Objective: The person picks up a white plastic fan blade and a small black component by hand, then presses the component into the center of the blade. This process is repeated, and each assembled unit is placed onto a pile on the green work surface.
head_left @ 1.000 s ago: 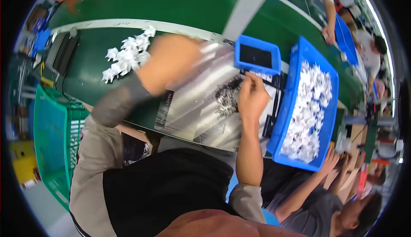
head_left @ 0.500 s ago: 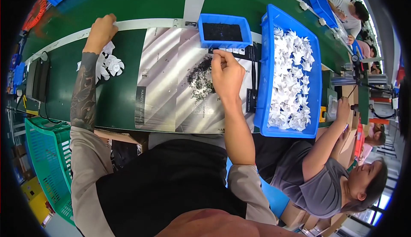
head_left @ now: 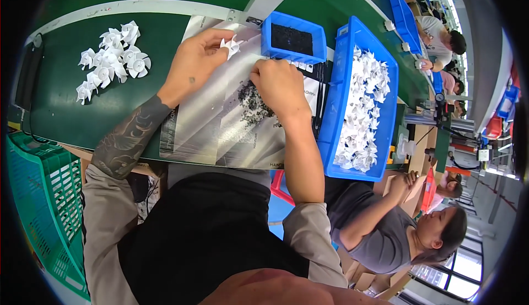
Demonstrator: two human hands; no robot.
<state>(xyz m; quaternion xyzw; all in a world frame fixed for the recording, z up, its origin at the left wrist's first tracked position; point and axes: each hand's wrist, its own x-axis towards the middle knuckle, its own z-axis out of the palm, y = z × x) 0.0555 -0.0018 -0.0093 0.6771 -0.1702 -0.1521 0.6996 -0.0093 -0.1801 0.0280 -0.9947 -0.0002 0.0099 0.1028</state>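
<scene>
On the silver sheet (head_left: 220,123), I noted the left hand (head_left: 193,65) had returned from the fan pile (head_left: 113,57), pinching one white fan (head_left: 230,45). Right hand (head_left: 278,85) stayed curled at the black tray (head_left: 292,39); contents unclear.

A long green bench (head_left: 66,118) runs through the room, with a pale strip along its far edge. A green plastic crate (head_left: 47,206) with holes in its side stands on the floor at the left. On the right, more people sit in a row at the same bench, near more blue trays (head_left: 405,13). Bright daylight comes in through big windows (head_left: 457,277) at the lower right. The floor there looks grey and shiny.
</scene>
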